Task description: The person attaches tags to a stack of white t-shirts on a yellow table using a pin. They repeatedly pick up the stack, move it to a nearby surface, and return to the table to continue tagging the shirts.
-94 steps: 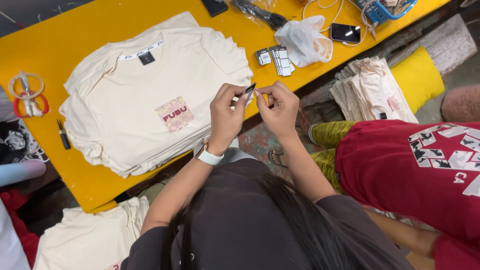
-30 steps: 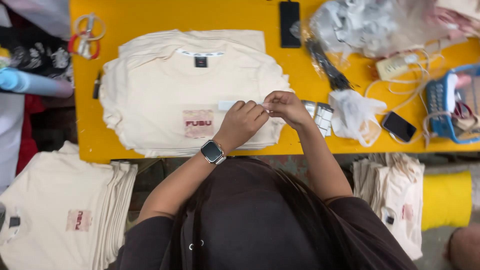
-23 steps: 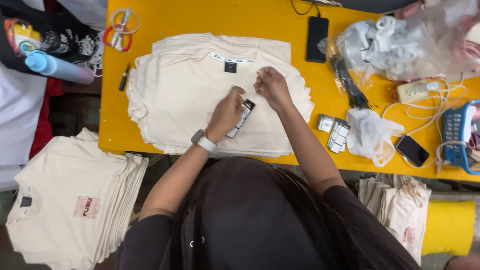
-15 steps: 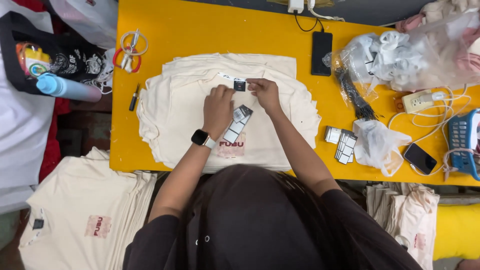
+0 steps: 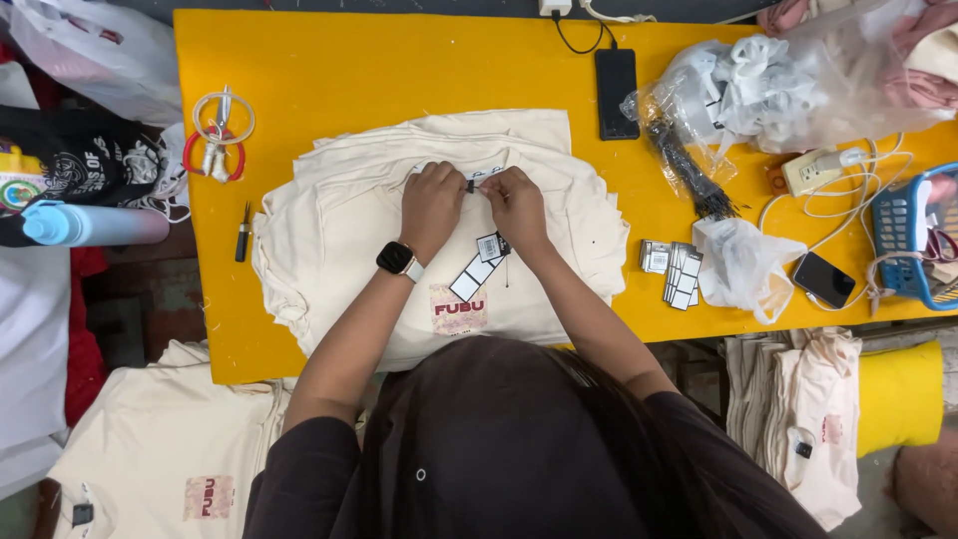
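A stack of cream T-shirts (image 5: 339, 240) with a red chest print lies on the yellow table (image 5: 399, 70). My left hand (image 5: 431, 205), with a smartwatch on its wrist, and my right hand (image 5: 516, 205) meet at the top shirt's collar, pinching the small dark neck label (image 5: 471, 183) between their fingertips. A paper hang tag (image 5: 477, 268) with black-and-white cards dangles below my right hand onto the shirt's chest.
Scissors (image 5: 218, 135) and a small dark awl (image 5: 241, 232) lie left of the stack. A phone (image 5: 616, 92), black fasteners (image 5: 689, 180), loose tags (image 5: 674, 269), plastic bags and a blue basket (image 5: 913, 240) sit right. More cream shirts (image 5: 170, 459) lie below the table at left and right.
The view swung until the table lay squarely ahead. My hands carried the hang tag from mid-air onto the shirt and up to the collar, where they now pinch the neck label.
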